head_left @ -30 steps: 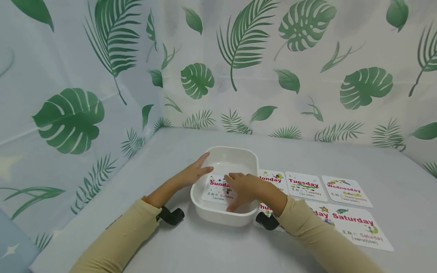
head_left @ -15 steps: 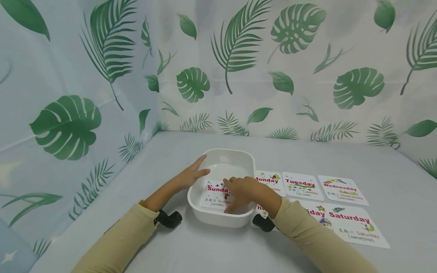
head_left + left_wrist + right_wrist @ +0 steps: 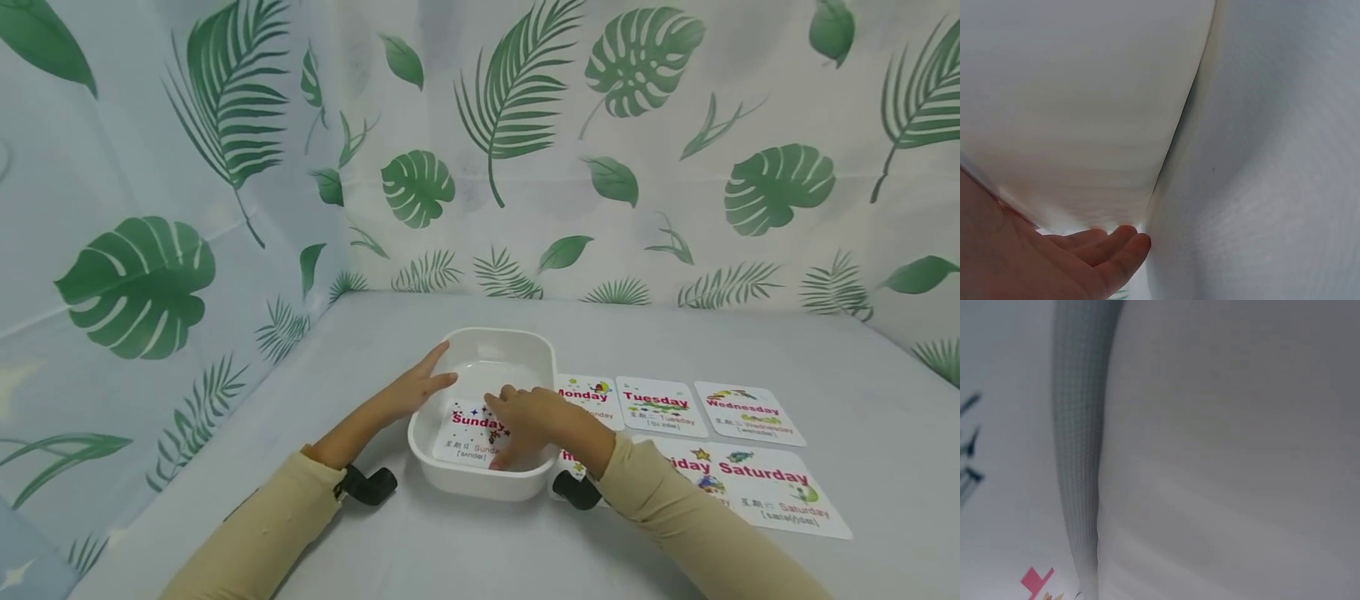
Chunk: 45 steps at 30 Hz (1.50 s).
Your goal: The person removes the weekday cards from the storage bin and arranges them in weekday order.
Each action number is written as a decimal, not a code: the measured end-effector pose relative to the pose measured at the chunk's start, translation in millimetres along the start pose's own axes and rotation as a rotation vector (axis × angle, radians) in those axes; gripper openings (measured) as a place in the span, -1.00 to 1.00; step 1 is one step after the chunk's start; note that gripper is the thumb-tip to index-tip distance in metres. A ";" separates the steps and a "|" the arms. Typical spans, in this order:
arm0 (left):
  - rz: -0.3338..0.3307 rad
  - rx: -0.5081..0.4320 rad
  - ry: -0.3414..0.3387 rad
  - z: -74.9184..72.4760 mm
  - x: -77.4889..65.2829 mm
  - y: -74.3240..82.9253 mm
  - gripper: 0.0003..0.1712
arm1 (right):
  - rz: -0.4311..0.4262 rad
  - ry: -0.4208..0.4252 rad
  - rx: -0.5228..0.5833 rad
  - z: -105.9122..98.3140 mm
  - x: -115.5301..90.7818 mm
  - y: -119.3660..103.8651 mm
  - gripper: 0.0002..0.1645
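A white plastic basin [image 3: 480, 484] stands on the table. My left hand [image 3: 411, 393] holds its left rim, thumb over the inside, and in the left wrist view the fingers [image 3: 1119, 259] lie along the outer wall. Flat in the basin shows a white Sunday card [image 3: 461, 446]. My right hand [image 3: 536, 421] reaches in over the card's right part, with curled fingers at the far edge and the thumb at the near edge, gripping it. The right hand is out of sight in the right wrist view; the basin wall [image 3: 1222, 456] fills most of it.
Right of the basin lie day cards in two rows: Monday [image 3: 588, 404], Tuesday [image 3: 660, 407] and Wednesday [image 3: 750, 414] behind, Saturday [image 3: 787, 500] and others in front, partly covered by the right arm. A leaf-print curtain [image 3: 525, 167] hangs behind the grey-white tabletop [image 3: 457, 550].
The Sunday card has shifted slightly nearer the basin's front wall, and the right fingers have curled in more over it. The left hand stays on the rim; the whole head view drifts a little.
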<state>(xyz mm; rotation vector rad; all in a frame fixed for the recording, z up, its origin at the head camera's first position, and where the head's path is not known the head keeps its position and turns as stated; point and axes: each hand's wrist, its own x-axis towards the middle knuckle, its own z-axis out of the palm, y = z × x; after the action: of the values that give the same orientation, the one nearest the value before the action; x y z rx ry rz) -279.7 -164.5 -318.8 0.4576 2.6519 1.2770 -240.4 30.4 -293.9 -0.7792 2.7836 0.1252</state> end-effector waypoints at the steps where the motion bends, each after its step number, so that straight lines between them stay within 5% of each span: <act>1: -0.001 0.001 -0.001 -0.2 -0.2 -0.3 -0.19 | 0.005 -0.004 0.007 0.3 0.1 -0.2 0.09; 18: 0.008 -0.015 -0.002 1.0 -0.2 -1.1 -0.21 | -0.060 0.104 0.056 3.2 -1.5 2.8 0.15; 36: 0.004 -0.033 0.017 4.1 -1.9 3.5 -0.21 | -0.013 0.083 -0.126 8.2 -3.9 1.8 0.11; 45: 0.002 -0.019 0.010 3.7 -2.0 1.1 -0.22 | -0.088 0.164 -0.108 8.4 -3.7 4.9 0.17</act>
<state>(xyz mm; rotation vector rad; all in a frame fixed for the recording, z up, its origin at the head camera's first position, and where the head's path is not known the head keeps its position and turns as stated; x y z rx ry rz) -276.6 -161.9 -320.2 0.4531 2.6458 1.3068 -238.1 37.6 -301.0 -0.9790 2.9097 0.2051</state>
